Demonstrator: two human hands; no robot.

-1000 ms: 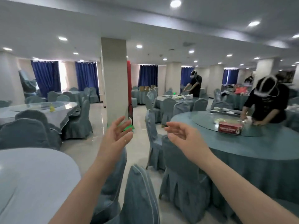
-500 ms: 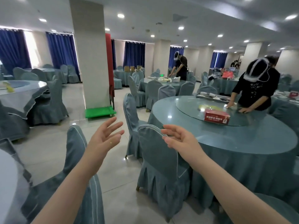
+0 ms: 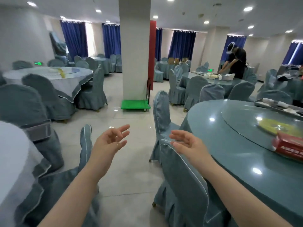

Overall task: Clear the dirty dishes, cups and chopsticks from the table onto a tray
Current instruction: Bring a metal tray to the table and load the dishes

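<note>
Teal cloth covers the round table (image 3: 237, 161) at the right, and under its glass top a turntable (image 3: 255, 126) carries a red tissue box (image 3: 288, 147) near the right edge, beside a yellow centrepiece (image 3: 277, 127). Along the table's far edge lies a long tray (image 3: 278, 107) with what look like pale dishes on it, too small to tell apart; no cups or chopsticks can be made out. Both hands are raised in the aisle between chairs, holding nothing: the left hand (image 3: 109, 143) has loosely spread fingers (image 3: 123, 128), palm inward, and the right hand (image 3: 188, 145) is likewise relaxed and empty, above the back of a covered chair (image 3: 183, 182). I judge this the approach step, before any pickup. Next comes getting round the chairs to the table's far edge, where the dishes are within reach. Another person (image 3: 234, 63) bends over a further table (image 3: 213, 79).
</note>
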